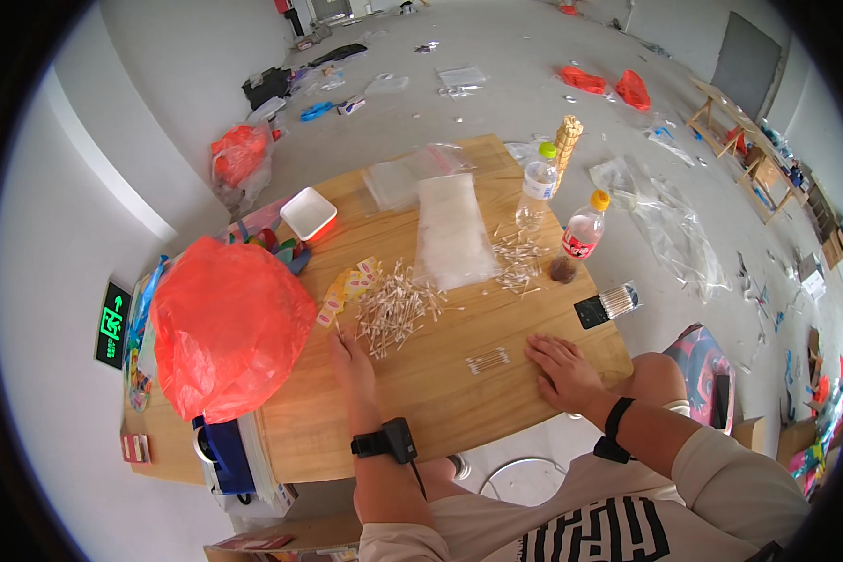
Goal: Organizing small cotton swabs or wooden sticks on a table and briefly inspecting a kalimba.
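Observation:
On the wooden table lies a loose pile of cotton swabs (391,311), with several yellow-and-white printed cards (347,286) along its left side. My left hand (351,363) rests on its edge just below the pile. Its fingers stretch forward, and the tips come close to the lowest card; whether they touch it I cannot tell. A small row of cotton swabs (488,360) lies side by side on the wood between my hands. To the right of that row, my right hand (564,368) lies palm down with its fingers stretched out, holding nothing.
A puffed red plastic bag (229,328) fills the table's left side, near a red-and-white tub (309,214). Clear bags (452,229) lie behind the pile. Two bottles, green-capped (536,187) and yellow-capped (583,234), and a swab pack (609,305) stand or lie at the right.

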A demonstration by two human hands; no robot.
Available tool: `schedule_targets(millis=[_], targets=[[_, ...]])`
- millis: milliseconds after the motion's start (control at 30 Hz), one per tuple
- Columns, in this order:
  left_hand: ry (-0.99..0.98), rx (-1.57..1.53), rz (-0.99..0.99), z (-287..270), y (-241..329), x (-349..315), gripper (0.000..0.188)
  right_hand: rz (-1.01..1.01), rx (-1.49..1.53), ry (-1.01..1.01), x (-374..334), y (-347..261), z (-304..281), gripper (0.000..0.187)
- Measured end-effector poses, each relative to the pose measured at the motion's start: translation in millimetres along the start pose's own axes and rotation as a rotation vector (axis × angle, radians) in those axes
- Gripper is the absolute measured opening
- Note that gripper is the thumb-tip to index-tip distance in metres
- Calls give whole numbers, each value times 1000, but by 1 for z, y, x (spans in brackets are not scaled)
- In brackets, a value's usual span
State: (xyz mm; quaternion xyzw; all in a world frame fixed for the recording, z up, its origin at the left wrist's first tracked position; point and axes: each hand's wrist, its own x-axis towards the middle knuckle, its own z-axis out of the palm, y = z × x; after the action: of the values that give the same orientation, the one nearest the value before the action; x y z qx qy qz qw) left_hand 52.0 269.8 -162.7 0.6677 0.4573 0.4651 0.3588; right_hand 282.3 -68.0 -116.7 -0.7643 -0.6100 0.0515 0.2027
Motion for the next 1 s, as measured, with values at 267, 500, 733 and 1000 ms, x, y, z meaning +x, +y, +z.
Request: schedule_targets(millis=[267,500,733,1000], targets=[[-63,196,61,4,9,8,27,-44,6,48,5,-10,-3,54],[-208,197,55,-4,47,12,21,-39,0,59,1,-8,-1,54],[-488,662,478,8,88,-15,15,-71,1,44,3,-3,0,56],[-634,445,538,74,97,-65,17,-24,-3,19,0,-2,1,59]])
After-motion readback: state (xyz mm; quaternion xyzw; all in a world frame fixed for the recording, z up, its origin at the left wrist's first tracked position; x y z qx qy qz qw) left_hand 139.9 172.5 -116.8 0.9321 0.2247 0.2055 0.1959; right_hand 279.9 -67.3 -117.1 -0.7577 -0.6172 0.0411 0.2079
